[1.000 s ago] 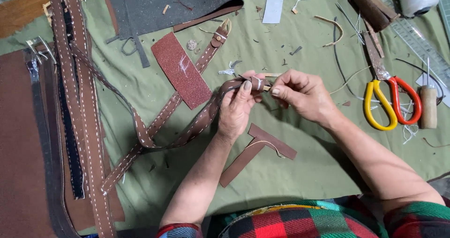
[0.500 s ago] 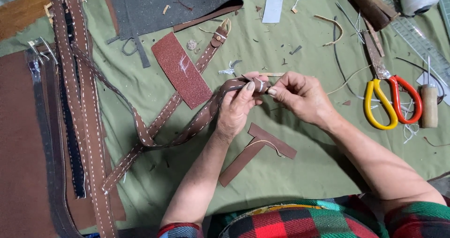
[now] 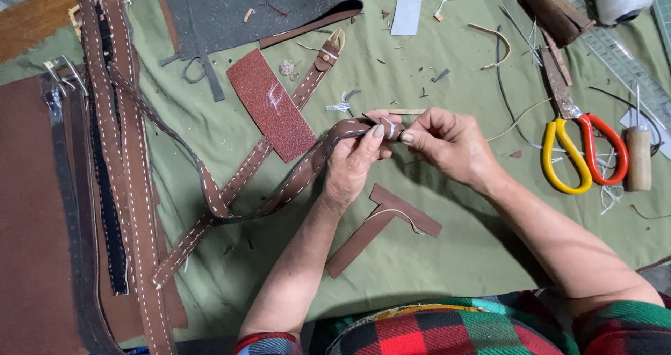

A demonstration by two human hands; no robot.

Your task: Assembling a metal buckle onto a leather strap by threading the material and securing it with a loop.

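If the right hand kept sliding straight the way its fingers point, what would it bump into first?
The right hand points leftward, so it would probably meet the stitched brown strap end and the left hand pinching it, almost at once.

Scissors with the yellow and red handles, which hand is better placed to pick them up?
Probably the right hand: the scissors lie just beyond it, while the left hand sits farther away, gripping the strap.

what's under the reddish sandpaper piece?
A stitched brown strap passes beneath the sandpaper piece, emerging at both ends, on the green cloth. The covered stretch of strap is hidden.
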